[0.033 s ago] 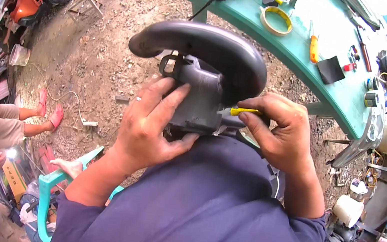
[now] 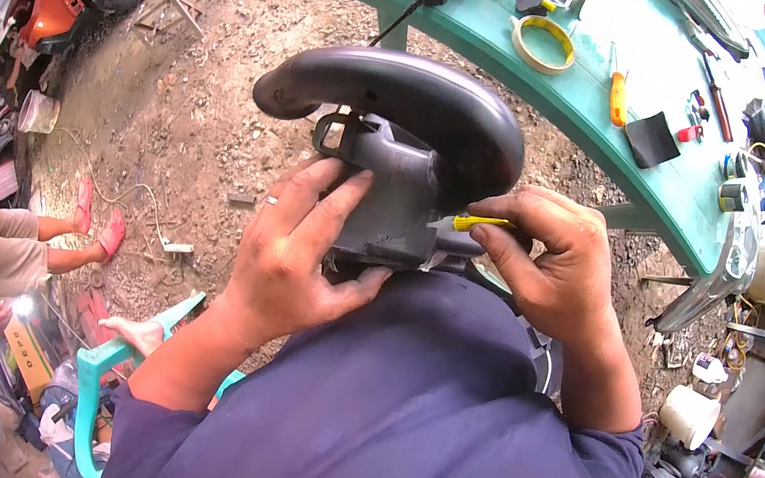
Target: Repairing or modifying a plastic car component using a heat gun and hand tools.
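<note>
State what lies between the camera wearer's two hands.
In the head view, a dark plastic housing lies between the left hand, which touches it, and the right hand, which pinches a yellow piece.

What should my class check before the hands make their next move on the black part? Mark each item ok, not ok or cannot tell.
1. Left hand on the black part: ok, fingers and thumb lie against it.
2. Right hand holding the yellow piece: ok, pinched between thumb and forefinger.
3. Yellow piece touching the black part: cannot tell from this angle.
4. Support under the black part: cannot tell, its underside is hidden.
5. Loose tools put away: not ok, an orange-handled tool lies out on the green table.
</note>
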Available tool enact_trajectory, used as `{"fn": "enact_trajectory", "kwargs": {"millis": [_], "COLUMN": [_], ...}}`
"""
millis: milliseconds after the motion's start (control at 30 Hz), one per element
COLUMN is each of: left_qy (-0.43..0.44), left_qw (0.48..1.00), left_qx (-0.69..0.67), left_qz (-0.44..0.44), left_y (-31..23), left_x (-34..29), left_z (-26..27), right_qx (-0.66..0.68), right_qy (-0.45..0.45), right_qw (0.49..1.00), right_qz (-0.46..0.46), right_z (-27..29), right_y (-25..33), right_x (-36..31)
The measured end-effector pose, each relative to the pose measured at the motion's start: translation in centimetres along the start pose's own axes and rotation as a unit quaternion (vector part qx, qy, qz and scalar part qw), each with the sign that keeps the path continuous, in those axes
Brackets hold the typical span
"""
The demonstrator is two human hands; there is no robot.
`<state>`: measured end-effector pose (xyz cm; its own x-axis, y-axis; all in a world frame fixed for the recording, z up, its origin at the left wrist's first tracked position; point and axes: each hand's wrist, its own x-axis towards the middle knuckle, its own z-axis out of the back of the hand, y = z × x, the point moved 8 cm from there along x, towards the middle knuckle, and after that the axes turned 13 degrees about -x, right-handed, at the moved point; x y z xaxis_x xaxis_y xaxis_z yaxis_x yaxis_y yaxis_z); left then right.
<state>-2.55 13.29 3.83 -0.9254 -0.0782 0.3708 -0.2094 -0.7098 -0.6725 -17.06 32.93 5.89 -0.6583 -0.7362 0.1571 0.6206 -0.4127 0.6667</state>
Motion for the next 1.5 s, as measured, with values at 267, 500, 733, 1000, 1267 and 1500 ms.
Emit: {"fn": "enact_trajectory", "kwargs": {"millis": [267,500,733,1000,1267,1500], "left_qy": [-0.005,-0.003,-0.007,-0.010,-0.007,-0.009], "left_qw": [1.000,1.000,1.000,1.000,1.000,1.000], "left_qx": [0.012,0.019,0.016,0.018,0.018,0.009], "left_qz": [0.007,-0.002,0.003,-0.002,-0.003,-0.004], "left_y": [0.2,0.2,0.2,0.1,0.2,0.2], "left_x": [0.1,0.4,0.2,0.2,0.2,0.2], "left_z": [0.3,0.0,0.1,0.1,0.0,0.0], "right_qx": [-0.017,-0.047,-0.059,-0.049,-0.061,-0.068], "right_qy": [0.003,0.001,0.005,0.002,0.012,0.010], "right_qw": [1.000,0.998,0.998,0.998,0.998,0.997], "right_qz": [0.015,0.033,0.039,0.024,0.027,0.027], "right_z": [-0.2,-0.6,-0.8,-1.0,-1.0,-1.0], "right_y": [0.4,0.3,0.5,0.2,0.3,0.3], "right_x": [0.4,1.0,1.0,0.9,1.0,1.0]}}
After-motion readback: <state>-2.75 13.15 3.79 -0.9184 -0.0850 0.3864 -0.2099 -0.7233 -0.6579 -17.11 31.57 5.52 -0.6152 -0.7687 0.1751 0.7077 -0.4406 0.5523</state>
